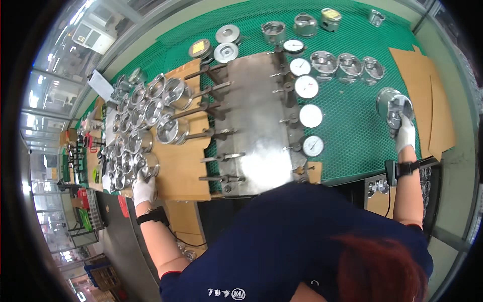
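Note:
At the right of the bench, my white-gloved right hand point(405, 133) is closed on a shiny metal piston point(387, 99). That piston is tipped so its hollow side with the pin bosses shows, and my fingers reach its near rim. Far to the left, my left hand point(144, 190), also gloved, grips the near edge of another piston point(149, 163). This second piston belongs to a cluster of similar pistons point(154, 111) standing on brown cardboard point(178, 166). The fingertips of my left hand are partly hidden by the piston.
A steel plate point(254, 116) with clamp-like metal fixtures point(216, 109) and a row of dial gauges point(306, 87) occupies the middle. Several more pistons point(349, 65) stand on the green mat point(347, 131) beyond. Cardboard sheets point(427, 100) lie at the right edge.

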### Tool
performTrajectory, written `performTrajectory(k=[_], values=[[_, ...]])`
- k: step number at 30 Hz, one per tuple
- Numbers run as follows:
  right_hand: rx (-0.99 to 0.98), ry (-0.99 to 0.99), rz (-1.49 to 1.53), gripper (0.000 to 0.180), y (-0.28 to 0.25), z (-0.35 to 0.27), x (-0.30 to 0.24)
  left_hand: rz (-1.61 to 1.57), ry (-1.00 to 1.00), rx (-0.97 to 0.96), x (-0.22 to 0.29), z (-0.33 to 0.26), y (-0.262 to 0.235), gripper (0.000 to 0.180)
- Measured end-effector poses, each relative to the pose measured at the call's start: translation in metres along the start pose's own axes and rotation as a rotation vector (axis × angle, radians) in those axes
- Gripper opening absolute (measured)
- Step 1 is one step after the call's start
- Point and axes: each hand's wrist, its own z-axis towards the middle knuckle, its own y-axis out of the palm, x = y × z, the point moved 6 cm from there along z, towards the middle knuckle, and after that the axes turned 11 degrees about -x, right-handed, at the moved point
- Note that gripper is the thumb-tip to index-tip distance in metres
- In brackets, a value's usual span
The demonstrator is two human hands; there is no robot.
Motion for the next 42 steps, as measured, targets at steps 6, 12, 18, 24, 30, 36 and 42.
performTrajectory(k=[6, 12, 18, 24, 30, 36, 42], values=[[0.08, 0.232, 0.086, 0.025, -0.048, 0.136, 0.054, -0.117, -0.055, -0.002, 0.012, 0.01, -0.005, 0.043], [0.158, 0.319, 0.243, 0.03, -0.074, 0.235, 0.081, -0.112, -0.091, 0.02, 0.053, -0.015, 0.004, 0.051], [0.018, 0.218, 0.262, 0.037, -0.052, 0.293, 0.062, -0.358, 0.151, 0.256, 0.097, -0.041, 0.022, 0.045], [-0.055, 0.16, 0.151, 0.036, -0.033, 0.223, 0.043, -0.018, 0.08, 0.438, 0.099, -0.095, 0.023, 0.043], [-0.368, 0.026, 0.266, 0.045, -0.027, 0.135, 0.05, -0.057, 0.056, 0.29, 0.074, -0.094, 0.019, 0.051], [-0.576, -0.299, -0.008, 0.045, 0.087, -0.044, -0.075, -1.164, 0.025, 0.058, 0.087, -0.13, -0.003, 0.046], [-1.211, -0.508, -0.356, 0.062, 0.255, -0.224, -0.089, -1.534, 0.589, -0.586, 0.225, -0.215, -0.04, 0.036]])
